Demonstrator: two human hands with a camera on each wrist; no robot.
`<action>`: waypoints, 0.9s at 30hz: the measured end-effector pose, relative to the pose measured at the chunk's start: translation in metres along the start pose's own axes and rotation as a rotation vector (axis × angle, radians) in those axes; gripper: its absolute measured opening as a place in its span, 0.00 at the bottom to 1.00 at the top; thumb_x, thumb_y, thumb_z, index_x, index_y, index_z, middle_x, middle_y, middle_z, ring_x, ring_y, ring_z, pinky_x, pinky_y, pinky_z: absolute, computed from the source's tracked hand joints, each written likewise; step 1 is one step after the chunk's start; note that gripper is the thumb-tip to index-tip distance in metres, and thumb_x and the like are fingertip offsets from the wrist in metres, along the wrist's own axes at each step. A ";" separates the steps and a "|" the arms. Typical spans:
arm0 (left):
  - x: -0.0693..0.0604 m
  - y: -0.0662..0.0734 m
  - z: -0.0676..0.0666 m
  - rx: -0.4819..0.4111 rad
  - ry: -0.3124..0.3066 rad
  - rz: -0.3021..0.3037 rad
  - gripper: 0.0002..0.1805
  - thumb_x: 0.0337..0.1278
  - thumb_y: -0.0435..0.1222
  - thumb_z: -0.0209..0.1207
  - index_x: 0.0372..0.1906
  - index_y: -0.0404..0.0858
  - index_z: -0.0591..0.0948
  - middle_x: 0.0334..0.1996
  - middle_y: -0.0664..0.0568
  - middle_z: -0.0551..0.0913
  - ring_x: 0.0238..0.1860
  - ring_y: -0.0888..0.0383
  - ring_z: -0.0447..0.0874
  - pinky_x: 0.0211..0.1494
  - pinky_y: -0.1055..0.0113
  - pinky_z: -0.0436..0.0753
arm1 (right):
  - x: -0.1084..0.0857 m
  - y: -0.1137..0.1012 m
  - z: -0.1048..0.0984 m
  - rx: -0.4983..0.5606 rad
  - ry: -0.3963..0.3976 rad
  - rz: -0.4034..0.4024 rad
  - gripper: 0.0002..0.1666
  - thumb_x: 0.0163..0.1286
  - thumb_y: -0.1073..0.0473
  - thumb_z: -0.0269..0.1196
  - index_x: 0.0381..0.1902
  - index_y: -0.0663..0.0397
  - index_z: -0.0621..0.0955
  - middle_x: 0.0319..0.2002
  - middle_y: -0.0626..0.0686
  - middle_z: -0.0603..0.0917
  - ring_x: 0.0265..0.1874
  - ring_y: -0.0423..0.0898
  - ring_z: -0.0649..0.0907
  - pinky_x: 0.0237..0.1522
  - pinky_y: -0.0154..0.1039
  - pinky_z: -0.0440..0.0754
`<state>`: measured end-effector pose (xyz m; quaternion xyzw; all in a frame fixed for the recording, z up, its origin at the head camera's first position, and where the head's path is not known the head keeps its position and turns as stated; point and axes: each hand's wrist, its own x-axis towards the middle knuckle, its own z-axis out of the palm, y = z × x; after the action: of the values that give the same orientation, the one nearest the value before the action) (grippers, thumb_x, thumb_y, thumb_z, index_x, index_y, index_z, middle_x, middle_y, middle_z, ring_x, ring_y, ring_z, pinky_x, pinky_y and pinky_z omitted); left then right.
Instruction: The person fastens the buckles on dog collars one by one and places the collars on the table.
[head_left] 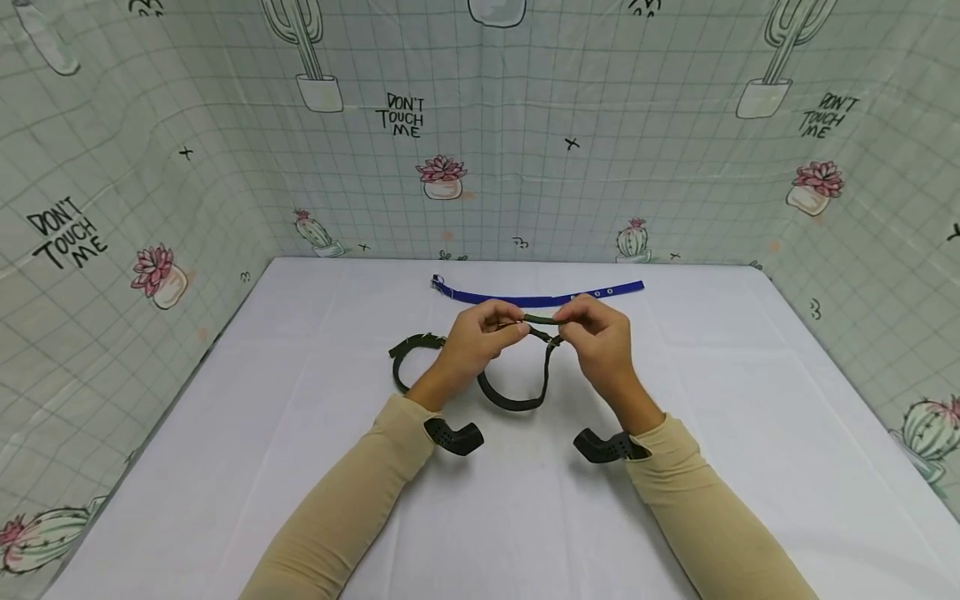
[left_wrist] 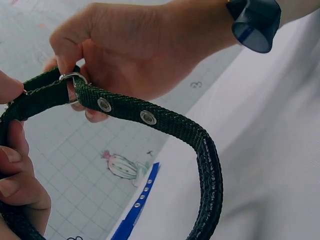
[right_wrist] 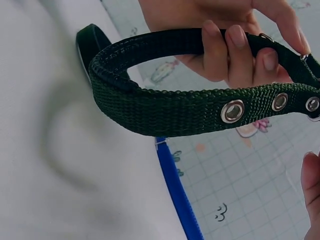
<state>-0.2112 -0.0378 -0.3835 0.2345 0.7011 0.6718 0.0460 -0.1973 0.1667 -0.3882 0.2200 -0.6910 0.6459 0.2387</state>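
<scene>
Both hands hold a dark green webbing collar with metal eyelets above the white table, its loop hanging below them. My left hand curls its fingers round the strap, plain in the right wrist view, where the collar shows its eyelets. With thumb and finger, my right hand pinches the strap near the metal ring. The strap's end between the hands is partly hidden by fingers. Left of the left hand, another dark green strap loop shows, partly behind the forearm; whether it joins the held collar I cannot tell.
A blue collar with eyelets and a buckle lies stretched out at the back of the white table. A patterned cloth hangs behind and at the sides. Each wrist wears a black camera.
</scene>
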 end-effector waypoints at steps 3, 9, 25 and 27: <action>0.000 0.003 0.001 0.002 -0.007 0.025 0.14 0.64 0.37 0.64 0.49 0.34 0.80 0.37 0.50 0.81 0.32 0.58 0.74 0.33 0.68 0.72 | 0.001 -0.002 0.000 -0.007 0.003 -0.019 0.11 0.57 0.80 0.55 0.28 0.69 0.83 0.30 0.57 0.80 0.31 0.46 0.78 0.34 0.33 0.78; 0.000 0.003 0.002 0.024 -0.020 0.042 0.15 0.65 0.37 0.65 0.51 0.33 0.81 0.38 0.49 0.81 0.37 0.57 0.77 0.38 0.67 0.74 | 0.001 -0.006 -0.001 -0.026 -0.012 -0.039 0.13 0.55 0.85 0.52 0.27 0.72 0.82 0.28 0.56 0.79 0.31 0.44 0.77 0.35 0.31 0.77; 0.000 0.000 -0.003 0.049 0.011 0.070 0.16 0.65 0.38 0.64 0.54 0.35 0.83 0.37 0.49 0.81 0.34 0.57 0.75 0.34 0.67 0.72 | 0.001 -0.031 0.005 -0.037 -0.118 -0.090 0.11 0.56 0.83 0.56 0.34 0.76 0.83 0.33 0.67 0.80 0.36 0.47 0.79 0.42 0.31 0.80; 0.000 -0.001 -0.003 0.033 0.011 0.056 0.16 0.65 0.37 0.65 0.54 0.35 0.83 0.37 0.49 0.81 0.34 0.54 0.75 0.34 0.67 0.72 | -0.001 -0.037 0.007 -0.056 -0.140 -0.064 0.11 0.59 0.82 0.57 0.37 0.77 0.83 0.34 0.68 0.80 0.37 0.47 0.80 0.43 0.31 0.80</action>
<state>-0.2124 -0.0406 -0.3842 0.2513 0.7055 0.6624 0.0195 -0.1743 0.1571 -0.3597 0.2797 -0.7163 0.6015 0.2165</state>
